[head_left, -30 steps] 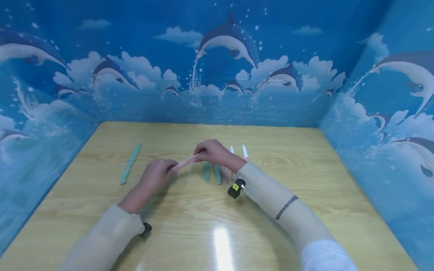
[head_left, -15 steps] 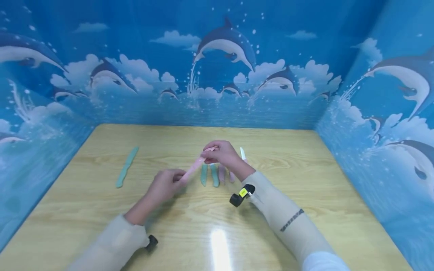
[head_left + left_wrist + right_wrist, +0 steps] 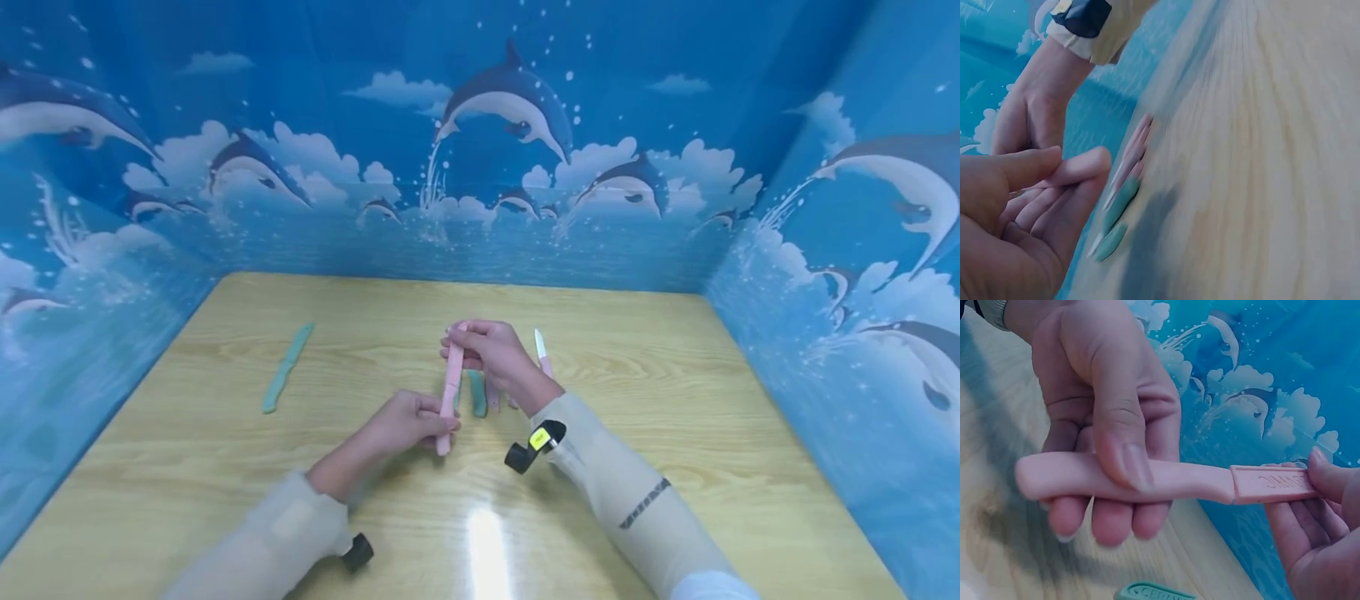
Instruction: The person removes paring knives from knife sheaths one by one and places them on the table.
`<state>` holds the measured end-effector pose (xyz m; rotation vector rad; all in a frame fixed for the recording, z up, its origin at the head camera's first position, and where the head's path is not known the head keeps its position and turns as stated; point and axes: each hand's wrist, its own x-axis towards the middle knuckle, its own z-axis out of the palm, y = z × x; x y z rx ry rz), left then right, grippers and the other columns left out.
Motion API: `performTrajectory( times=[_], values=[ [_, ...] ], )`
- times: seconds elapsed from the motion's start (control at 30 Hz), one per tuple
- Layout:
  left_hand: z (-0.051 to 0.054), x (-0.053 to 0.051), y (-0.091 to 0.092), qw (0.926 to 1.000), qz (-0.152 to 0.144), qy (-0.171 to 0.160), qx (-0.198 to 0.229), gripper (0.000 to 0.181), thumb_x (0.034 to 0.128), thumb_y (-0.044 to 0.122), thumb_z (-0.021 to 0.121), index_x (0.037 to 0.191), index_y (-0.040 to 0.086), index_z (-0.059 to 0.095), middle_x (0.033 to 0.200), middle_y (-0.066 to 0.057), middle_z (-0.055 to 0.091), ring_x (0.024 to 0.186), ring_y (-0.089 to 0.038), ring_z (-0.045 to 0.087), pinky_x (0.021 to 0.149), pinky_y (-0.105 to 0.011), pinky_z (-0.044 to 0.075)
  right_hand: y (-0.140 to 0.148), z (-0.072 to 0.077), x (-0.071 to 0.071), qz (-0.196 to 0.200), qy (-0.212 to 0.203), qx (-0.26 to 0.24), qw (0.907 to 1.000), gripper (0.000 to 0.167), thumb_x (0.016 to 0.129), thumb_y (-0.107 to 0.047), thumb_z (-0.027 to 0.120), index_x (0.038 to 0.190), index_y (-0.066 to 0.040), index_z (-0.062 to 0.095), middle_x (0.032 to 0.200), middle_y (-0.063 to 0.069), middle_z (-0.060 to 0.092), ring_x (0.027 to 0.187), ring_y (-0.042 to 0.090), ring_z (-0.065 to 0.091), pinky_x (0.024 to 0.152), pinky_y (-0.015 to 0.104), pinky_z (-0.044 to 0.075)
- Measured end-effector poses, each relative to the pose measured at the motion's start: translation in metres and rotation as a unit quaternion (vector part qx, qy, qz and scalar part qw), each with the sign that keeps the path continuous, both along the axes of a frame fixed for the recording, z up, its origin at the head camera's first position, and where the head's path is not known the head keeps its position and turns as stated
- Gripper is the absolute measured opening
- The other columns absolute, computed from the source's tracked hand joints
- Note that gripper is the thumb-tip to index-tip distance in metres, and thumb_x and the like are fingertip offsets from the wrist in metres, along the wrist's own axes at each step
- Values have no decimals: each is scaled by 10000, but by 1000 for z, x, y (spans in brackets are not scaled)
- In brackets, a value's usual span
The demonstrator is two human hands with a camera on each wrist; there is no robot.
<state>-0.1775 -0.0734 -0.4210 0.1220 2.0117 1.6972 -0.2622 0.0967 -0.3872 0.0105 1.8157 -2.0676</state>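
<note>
A pink folded or sheathed knife (image 3: 452,377) is held off the table, pointing away, with a seam partway along it. Its near, rounded end is gripped by my left hand (image 3: 405,423), thumb on top; my right hand (image 3: 498,354) pinches the far end. In the right wrist view the thumb of the left hand (image 3: 1110,394) lies across the smooth pink handle (image 3: 1194,481), and the right hand (image 3: 1329,537) holds the lettered part (image 3: 1272,483). The left wrist view shows the left hand (image 3: 1029,219) near, the right hand (image 3: 1038,115) behind it; the knife is mostly hidden there.
Beyond and under the hands lie green handles (image 3: 477,393) and pink handles (image 3: 492,395), partly covered. A pink knife with a white blade (image 3: 542,346) lies right of them. One green knife (image 3: 287,368) lies apart at the left. Dolphin-printed walls (image 3: 480,242) stand behind the wooden table (image 3: 600,333).
The held pink knife has turned from slanting sideways to pointing nearly straight away. My left hand has moved right and nearer the body, my right hand a little to the right, both still holding it.
</note>
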Motion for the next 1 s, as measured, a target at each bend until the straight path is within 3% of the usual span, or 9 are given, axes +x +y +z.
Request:
performTrajectory(
  times=[0.23,0.53,0.67,0.9,1.0],
  values=[
    [-2,8,14,9949,-398,-430,823,271,904,65,663,1115,-102,636,1064,-238,687,895,-263,714,806,-341,586,2,-2,7,144,-3,7,9999,288,940,-105,642,1166,70,614,1047,180,703,836,183,718,834,351,579],
    [-1,8,23,9962,-273,-367,736,253,897,72,672,1100,-78,649,1061,-215,695,912,-260,708,825,-346,583,11,5,10,56,152,295,9994,296,945,-118,637,1181,59,620,1049,153,711,872,194,719,793,311,587],
    [-2,7,26,9975,-25,-332,617,274,894,123,695,1089,-64,654,1036,-206,704,908,-267,709,835,-347,580,13,5,11,19,256,308,9992,260,954,-111,624,1161,46,636,1047,162,708,881,204,718,805,325,585],
    [6,-1,28,9947,876,-1,535,348,922,189,671,1178,-46,641,1068,-191,697,923,-270,703,865,-367,570,14,4,15,51,374,258,9990,263,954,-117,626,1152,56,633,1040,161,708,883,204,717,819,333,583],
    [8,-3,28,9934,964,16,620,335,932,172,654,1192,-38,638,1085,-183,694,952,-290,693,884,-369,562,14,1,18,87,368,249,9990,280,950,-125,634,1158,63,627,1031,152,711,886,204,717,822,334,583]
  ],
)
